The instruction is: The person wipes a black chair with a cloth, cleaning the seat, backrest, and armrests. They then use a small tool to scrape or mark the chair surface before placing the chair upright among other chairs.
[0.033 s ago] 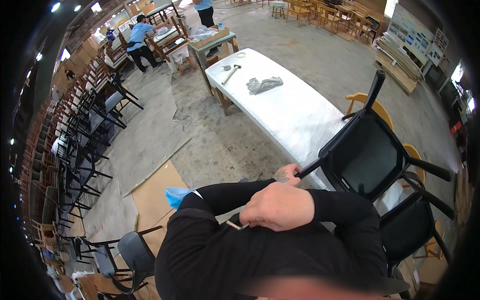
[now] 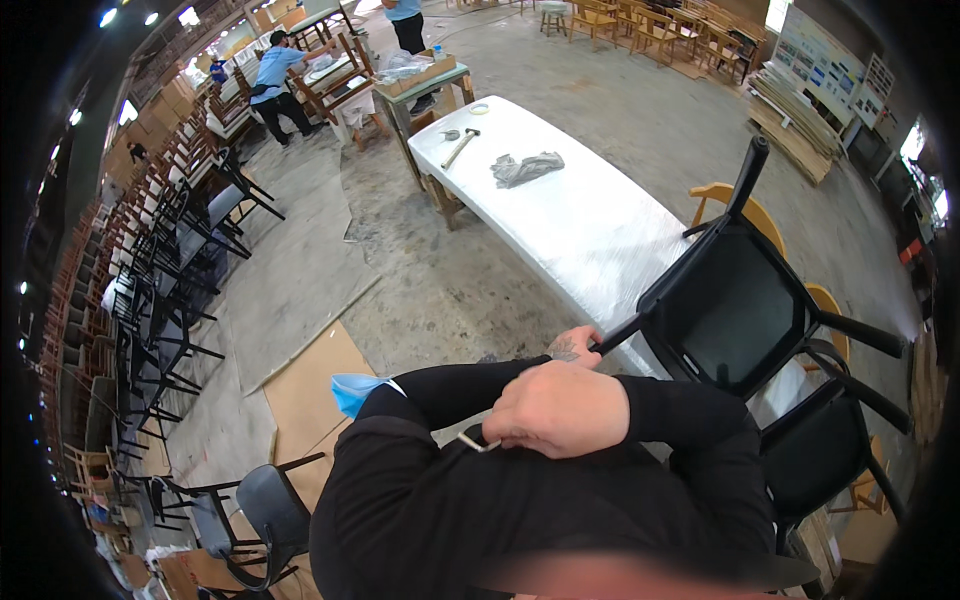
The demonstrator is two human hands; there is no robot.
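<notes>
My left hand [image 2: 575, 344] is closed around the end of a black leg of an upturned chair [image 2: 728, 305]. The chair has a dark seat underside and lies tilted on the near right end of a white-covered table [image 2: 610, 215]. In front of my chest, my right hand [image 2: 562, 408] is closed, its fingers pinching a thin, pale L-shaped rod [image 2: 478, 443] that looks like a hex key. Its far end is hidden by my fingers. A blue face mask [image 2: 357, 393] hangs at my left upper arm.
On the table lie a hammer [image 2: 461, 147], a grey cloth [image 2: 527, 169] and a tape roll [image 2: 480, 108]. Another black chair [image 2: 815, 455] stands close on my right. Black chairs [image 2: 180, 250] line the left side. A person in blue [image 2: 275, 75] works at the back.
The L-shaped rod has turned slightly in my right fingers. My left hand and the chair stay in place.
</notes>
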